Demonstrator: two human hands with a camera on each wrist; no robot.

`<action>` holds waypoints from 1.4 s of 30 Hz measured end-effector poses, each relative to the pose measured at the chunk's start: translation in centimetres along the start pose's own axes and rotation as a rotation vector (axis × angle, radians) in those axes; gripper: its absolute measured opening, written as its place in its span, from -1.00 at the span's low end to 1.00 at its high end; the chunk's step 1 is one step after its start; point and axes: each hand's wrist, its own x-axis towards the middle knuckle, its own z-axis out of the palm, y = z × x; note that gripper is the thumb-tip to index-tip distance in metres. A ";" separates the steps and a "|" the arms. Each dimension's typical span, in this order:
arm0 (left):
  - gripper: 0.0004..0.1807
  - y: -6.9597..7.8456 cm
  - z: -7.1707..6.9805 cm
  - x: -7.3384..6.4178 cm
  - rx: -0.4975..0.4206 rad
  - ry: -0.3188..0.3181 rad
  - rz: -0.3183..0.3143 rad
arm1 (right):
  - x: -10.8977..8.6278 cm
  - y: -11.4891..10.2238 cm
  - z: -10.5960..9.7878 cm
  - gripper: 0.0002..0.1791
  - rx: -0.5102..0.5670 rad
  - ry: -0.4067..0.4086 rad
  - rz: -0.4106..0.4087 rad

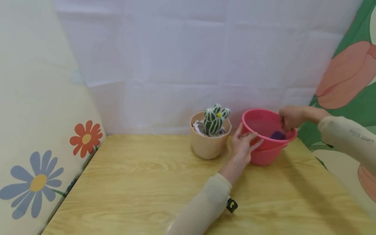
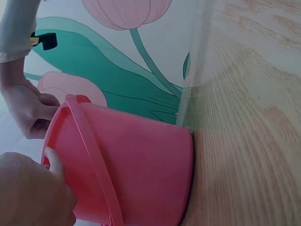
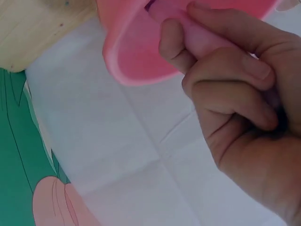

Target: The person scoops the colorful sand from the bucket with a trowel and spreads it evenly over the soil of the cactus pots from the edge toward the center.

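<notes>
A pink bucket (image 1: 265, 156) stands upright on the table, its handle hanging down against the outside. My left hand (image 1: 242, 145) holds its near left side at the rim, the fingers spread along the wall. Over the far right of the rim is my right hand (image 1: 292, 117), its fingers curled round a pink handle (image 3: 202, 40). That handle reaches into the bucket's mouth in the right wrist view. A purple piece (image 1: 277, 135) shows inside the bucket, apparently the lower end of this tool; its full shape is hidden. What else the bucket contains is unclear.
Left of the bucket stands a peach pot (image 1: 205, 147) with a green-and-white knitted cactus (image 1: 212, 125). A wood-grain table (image 1: 141, 189) carries both. White cloth (image 1: 176, 65) hangs behind, and flower-painted panels (image 1: 346, 75) rise at the sides.
</notes>
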 end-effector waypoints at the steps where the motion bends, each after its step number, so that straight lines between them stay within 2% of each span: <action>1: -0.17 0.0 0.0 0.0 0.004 0.007 0.003 | -0.1 0.0 -0.1 -0.88 0.026 -0.015 -0.004; 3: -0.16 -0.1 -0.2 0.1 0.007 0.016 0.000 | -0.2 0.1 -0.3 -0.90 0.083 -0.042 0.000; 9: -0.14 -0.8 -0.1 0.0 0.012 0.022 -0.010 | -0.9 0.5 -0.1 -0.85 0.257 -0.103 0.102; 14: -0.13 -1.0 -0.1 -0.1 0.014 0.025 -0.010 | -1.3 1.2 0.9 -0.70 0.480 -0.110 0.173; 19: -0.14 -0.5 -0.2 0.2 0.019 0.020 0.003 | -1.8 1.4 2.0 -0.77 0.709 -0.053 0.198; 24: -0.12 -0.2 -0.5 0.6 0.020 0.011 0.009 | -1.1 0.1 2.7 -0.70 0.920 0.028 0.221; 28: -0.11 -0.4 -0.6 0.5 0.019 0.007 -0.005 | -0.2 -0.7 3.5 -0.71 0.969 0.113 0.291; 31: -0.12 -0.4 -0.8 0.3 0.019 0.004 -0.014 | -0.1 -0.7 4.3 -0.72 0.994 0.159 0.304; 37: -0.13 0.3 -1.3 0.4 0.027 -0.012 -0.002 | -0.2 -0.7 5.8 -0.73 1.225 0.231 0.273; 42: -0.12 1.0 -1.6 0.8 0.028 -0.014 -0.010 | -0.4 -1.0 6.0 -0.74 1.333 0.321 0.290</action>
